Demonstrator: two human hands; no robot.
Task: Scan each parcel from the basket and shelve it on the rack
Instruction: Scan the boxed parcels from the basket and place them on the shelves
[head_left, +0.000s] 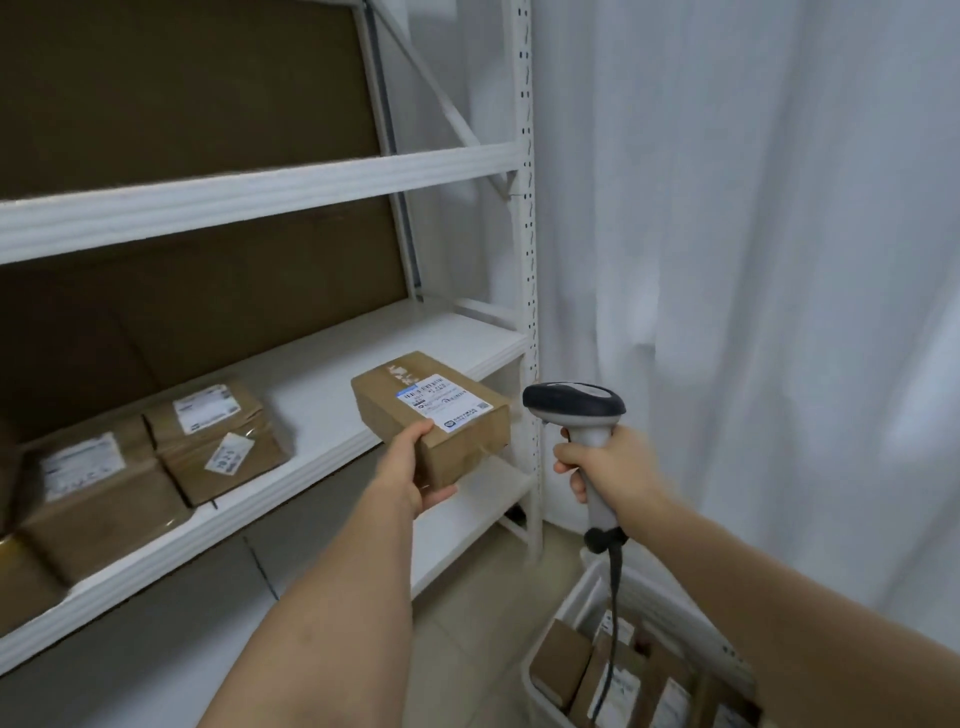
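My left hand grips a brown cardboard parcel by its near end, holding it in the air in front of the rack's middle shelf, white label facing up. My right hand holds the handle of a grey and black barcode scanner, whose head sits just right of the parcel. Its dark cable hangs down to the white basket at the lower right, which holds several more brown parcels.
Three labelled cardboard parcels lie on the left part of the middle shelf. The white rack's upright post stands between shelf and white curtain. A lower shelf and tiled floor lie below.
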